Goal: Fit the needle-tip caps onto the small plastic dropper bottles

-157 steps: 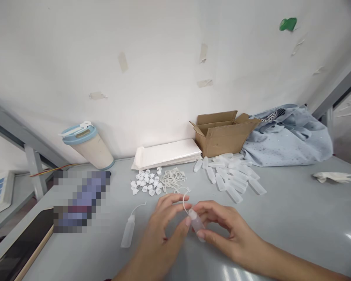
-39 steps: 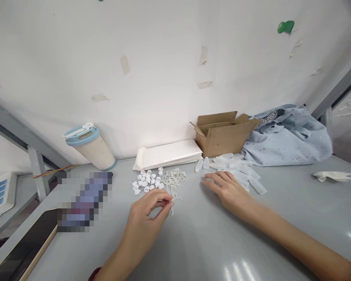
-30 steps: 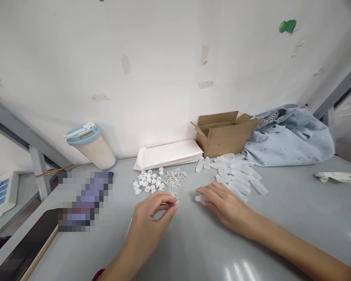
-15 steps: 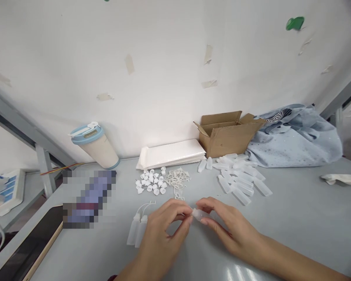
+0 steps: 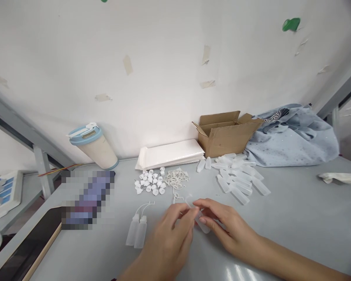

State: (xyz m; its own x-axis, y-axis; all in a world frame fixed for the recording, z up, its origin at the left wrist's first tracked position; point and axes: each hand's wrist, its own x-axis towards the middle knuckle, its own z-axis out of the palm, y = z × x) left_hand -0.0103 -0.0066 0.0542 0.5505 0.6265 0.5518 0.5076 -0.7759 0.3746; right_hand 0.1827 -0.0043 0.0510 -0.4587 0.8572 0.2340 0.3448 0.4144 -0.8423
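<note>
A small translucent plastic squeeze bottle (image 5: pixel 204 227) is tilted between my hands, its neck partly hidden by fingers. My right hand (image 5: pixel 232 228) grips its body between thumb and fingers. My left hand (image 5: pixel 175 236) is closed in a pinch at the neck end, where a thin pale loop (image 5: pixel 188 200) sticks up past the fingertips. Two similar bottles (image 5: pixel 140 233) with thin curved tubes on top lie side by side to the left of my left hand. Beyond my hands are a pile of short pale tubes (image 5: pixel 177 178) and a cluster of white caps (image 5: pixel 148 179).
Several loose bottles (image 5: pixel 236 175) lie at the right, before an open cardboard box (image 5: pixel 229 140) and a blue cloth bag (image 5: pixel 295 140). White envelopes (image 5: pixel 172 154) are stacked against the wall. A tumbler (image 5: pixel 96 148) and a phone (image 5: pixel 32 242) stand and lie at the left.
The bottle has turned more upright, its base swinging towards me. My left hand has rolled over the neck, and a thin loop now shows above its fingers.
</note>
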